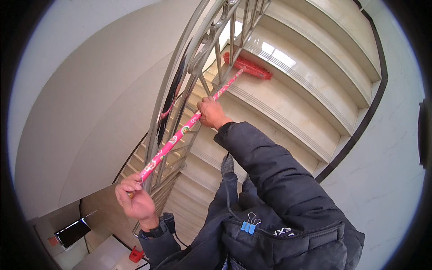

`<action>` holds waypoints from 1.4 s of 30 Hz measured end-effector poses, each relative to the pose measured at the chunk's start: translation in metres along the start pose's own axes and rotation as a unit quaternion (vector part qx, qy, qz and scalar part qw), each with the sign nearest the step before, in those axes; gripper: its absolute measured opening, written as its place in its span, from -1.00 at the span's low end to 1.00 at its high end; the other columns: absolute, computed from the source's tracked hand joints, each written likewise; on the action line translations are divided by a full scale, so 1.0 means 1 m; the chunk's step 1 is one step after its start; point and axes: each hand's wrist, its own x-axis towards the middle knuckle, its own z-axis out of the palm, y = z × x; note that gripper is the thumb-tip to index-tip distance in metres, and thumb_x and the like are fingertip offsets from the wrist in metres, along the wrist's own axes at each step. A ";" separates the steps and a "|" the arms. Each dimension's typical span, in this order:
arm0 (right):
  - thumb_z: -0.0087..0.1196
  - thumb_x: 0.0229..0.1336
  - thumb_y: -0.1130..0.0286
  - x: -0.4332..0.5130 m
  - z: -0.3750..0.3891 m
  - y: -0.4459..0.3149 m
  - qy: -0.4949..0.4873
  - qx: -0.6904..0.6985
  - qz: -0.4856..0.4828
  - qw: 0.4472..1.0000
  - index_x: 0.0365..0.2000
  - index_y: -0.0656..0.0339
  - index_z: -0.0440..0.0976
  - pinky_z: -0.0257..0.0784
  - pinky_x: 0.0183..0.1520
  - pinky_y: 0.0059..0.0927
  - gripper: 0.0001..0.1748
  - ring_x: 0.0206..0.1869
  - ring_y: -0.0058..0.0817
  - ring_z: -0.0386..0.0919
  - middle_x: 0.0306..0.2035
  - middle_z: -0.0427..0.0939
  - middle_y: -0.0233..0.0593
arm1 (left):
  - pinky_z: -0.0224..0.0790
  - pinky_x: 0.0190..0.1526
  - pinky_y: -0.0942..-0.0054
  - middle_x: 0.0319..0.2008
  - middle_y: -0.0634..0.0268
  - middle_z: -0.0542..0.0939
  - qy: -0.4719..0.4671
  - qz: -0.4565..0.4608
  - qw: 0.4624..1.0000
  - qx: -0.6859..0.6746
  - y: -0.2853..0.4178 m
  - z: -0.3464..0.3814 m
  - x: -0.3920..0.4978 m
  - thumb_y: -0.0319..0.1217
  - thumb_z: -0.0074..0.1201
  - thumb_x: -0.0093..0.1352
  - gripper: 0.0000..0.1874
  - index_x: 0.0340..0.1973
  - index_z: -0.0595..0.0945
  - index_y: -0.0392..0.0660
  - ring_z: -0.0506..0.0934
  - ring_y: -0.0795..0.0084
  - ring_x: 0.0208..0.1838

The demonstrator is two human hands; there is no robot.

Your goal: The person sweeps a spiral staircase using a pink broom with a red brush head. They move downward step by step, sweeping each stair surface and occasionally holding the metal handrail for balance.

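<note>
A broom with a pink patterned handle [172,141] runs diagonally across the view, beside and partly over the metal railing. My left hand [136,200] grips its upper end at the lower left. Farther along the handle, my right hand [212,113] is closed around it, back of the hand up. The red broom head [253,68] rests on a stair tread [270,91], close to the riser of the step above; a baluster crosses in front of its left part.
Curved pale stone stairs [303,67] rise to the upper right, edged by a dark skirting [378,91] along the wall. A stainless steel railing [162,101] borders the stairwell. Lower left are a dark screen [72,233] and a red object [136,254]. A cable hangs by my jacket.
</note>
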 end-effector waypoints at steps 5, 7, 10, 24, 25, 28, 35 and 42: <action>0.24 0.19 0.17 -0.001 -0.006 -0.010 0.039 0.028 -0.007 0.999 -0.40 0.26 0.51 0.46 -0.03 0.01 -0.67 -0.06 0.04 0.49 -0.26 0.54 -0.01 | 0.31 0.16 -0.06 -0.51 0.23 0.48 -0.031 0.012 0.999 -0.017 0.005 -0.004 0.023 -0.16 -0.20 0.62 -0.62 -0.41 0.42 -0.09 0.52 0.15 -0.23; 0.25 0.20 0.16 -0.016 -0.012 -0.017 0.084 0.044 -0.002 0.996 -0.42 0.27 0.49 0.43 -0.06 0.02 -0.65 -0.11 0.05 0.47 -0.28 0.52 0.00 | 0.32 0.11 -0.02 -0.52 0.26 0.47 -0.049 0.008 0.997 -0.051 0.013 -0.001 0.032 -0.14 -0.20 0.62 -0.62 -0.41 0.43 -0.07 0.50 0.20 -0.26; 0.25 0.22 0.17 -0.051 -0.027 -0.019 0.162 0.055 0.019 0.985 -0.46 0.26 0.45 0.37 -0.14 0.03 -0.64 -0.21 0.05 0.43 -0.36 0.47 0.01 | 0.32 0.00 0.09 -0.57 0.31 0.44 -0.046 0.004 0.992 -0.115 0.018 0.009 0.039 -0.15 -0.20 0.63 -0.63 -0.41 0.44 -0.04 0.45 0.30 -0.37; 0.27 0.08 0.22 0.020 -0.004 0.014 0.046 0.066 -0.088 0.993 -0.47 0.23 0.51 0.41 -0.10 0.01 -0.72 -0.14 0.07 0.47 -0.38 0.49 0.01 | 0.34 0.08 -0.04 -0.53 0.26 0.44 -0.062 0.028 0.998 0.001 0.022 0.033 0.009 -0.17 -0.16 0.62 -0.61 -0.44 0.42 -0.10 0.49 0.23 -0.32; 0.26 0.04 0.24 0.024 -0.001 0.012 0.026 0.045 -0.092 0.994 -0.47 0.22 0.52 0.43 -0.09 0.00 -0.75 -0.12 0.06 0.48 -0.34 0.51 0.00 | 0.34 0.09 -0.05 -0.52 0.25 0.45 -0.082 0.024 0.996 0.026 0.021 0.030 0.007 -0.17 -0.16 0.62 -0.60 -0.44 0.42 -0.11 0.51 0.21 -0.30; 0.23 -0.08 0.32 0.006 0.001 0.008 0.012 0.026 -0.059 0.998 -0.46 0.20 0.54 0.48 -0.07 0.00 -0.81 -0.10 0.02 0.51 -0.29 0.55 -0.04 | 0.34 0.06 -0.04 -0.55 0.24 0.46 -0.094 0.056 0.994 -0.009 0.018 0.020 0.006 -0.15 -0.15 0.62 -0.61 -0.42 0.44 -0.09 0.53 0.19 -0.32; 0.24 0.14 0.14 -0.061 -0.015 -0.019 -0.008 0.009 0.047 0.999 -0.46 0.23 0.57 0.51 -0.09 0.00 -0.68 -0.14 -0.01 0.52 -0.33 0.55 -0.03 | 0.28 -0.16 0.18 -0.68 0.33 0.40 -0.025 0.014 0.998 -0.049 0.027 0.012 0.024 -0.19 -0.20 0.62 -0.62 -0.46 0.38 -0.05 0.44 0.34 -0.52; 0.23 0.10 0.14 -0.135 -0.042 -0.080 -0.079 0.027 0.080 0.993 -0.46 0.15 0.59 0.57 -0.16 0.00 -0.72 -0.15 -0.06 0.59 -0.34 0.62 -0.11 | 0.08 -0.34 0.40 -0.75 0.50 0.23 -0.100 0.106 0.987 -0.066 0.088 0.006 0.039 -0.33 -0.24 0.61 -0.69 -0.46 0.32 0.01 0.19 0.62 -0.67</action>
